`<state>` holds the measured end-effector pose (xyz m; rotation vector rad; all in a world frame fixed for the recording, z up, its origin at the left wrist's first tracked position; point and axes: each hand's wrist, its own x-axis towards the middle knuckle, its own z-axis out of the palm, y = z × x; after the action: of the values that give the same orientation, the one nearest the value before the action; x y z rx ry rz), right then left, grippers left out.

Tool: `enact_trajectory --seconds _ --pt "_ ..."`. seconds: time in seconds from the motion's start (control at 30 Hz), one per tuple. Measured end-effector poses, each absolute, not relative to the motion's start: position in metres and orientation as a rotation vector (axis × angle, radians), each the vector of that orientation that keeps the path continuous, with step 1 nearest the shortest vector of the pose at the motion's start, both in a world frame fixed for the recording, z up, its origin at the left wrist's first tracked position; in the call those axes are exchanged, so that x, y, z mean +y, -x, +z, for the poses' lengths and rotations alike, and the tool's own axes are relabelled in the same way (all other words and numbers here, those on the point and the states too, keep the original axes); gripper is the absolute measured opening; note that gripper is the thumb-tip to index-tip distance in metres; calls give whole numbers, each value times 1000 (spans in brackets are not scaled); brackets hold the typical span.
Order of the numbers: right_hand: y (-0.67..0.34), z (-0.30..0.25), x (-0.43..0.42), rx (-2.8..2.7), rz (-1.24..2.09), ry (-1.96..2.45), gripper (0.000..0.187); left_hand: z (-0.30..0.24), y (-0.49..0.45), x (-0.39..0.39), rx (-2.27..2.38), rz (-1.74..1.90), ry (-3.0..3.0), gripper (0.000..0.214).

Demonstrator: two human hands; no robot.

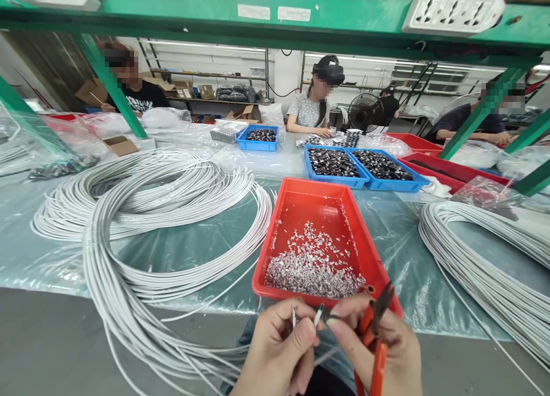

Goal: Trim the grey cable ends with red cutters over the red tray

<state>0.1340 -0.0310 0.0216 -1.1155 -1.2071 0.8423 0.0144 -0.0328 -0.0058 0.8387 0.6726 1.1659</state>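
My left hand (286, 341) is closed on a white cable (318, 316), pinched between thumb and fingers with its end pointing up and some green at the tip. A second pale cable end (294, 317) pokes out between the same fingers. My right hand (378, 341) holds orange-handled pliers (378, 359), their dark jaws tilted up and away from the cable. The thumb and forefinger of that hand meet at a small dark strand beside the cable tip; what it is, I cannot make out. Both hands are just below the near rim of a red tray (320, 297).
Silvery scraps (315, 270) lie in the red tray. Large coils of white cable (172, 212) spread leftward, another coil (481, 241) rightward. Blue trays (335, 181) of dark parts stand beyond. A green frame (206, 18) crosses overhead. Several people sit across the table.
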Motion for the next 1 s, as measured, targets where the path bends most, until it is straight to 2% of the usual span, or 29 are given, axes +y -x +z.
enact_trajectory --seconds 0.17,0.4,0.6,0.7,1.0 --pt "-141 25 -26 -1190 1052 1145 11 -21 -13 -26 404 1056 -799 31" --pt "-144 24 -27 -1296 990 1190 10 -2 -13 -35 732 1130 -923 36" --pt "-143 19 -26 -1284 1007 1069 6 4 -10 -36 764 1165 -923 33" --pt "-143 19 -25 -1355 934 1055 4 4 -10 -36 755 1134 -879 33" --pt "-149 26 -24 -1695 611 952 16 2 -15 -39 791 1197 -925 34"
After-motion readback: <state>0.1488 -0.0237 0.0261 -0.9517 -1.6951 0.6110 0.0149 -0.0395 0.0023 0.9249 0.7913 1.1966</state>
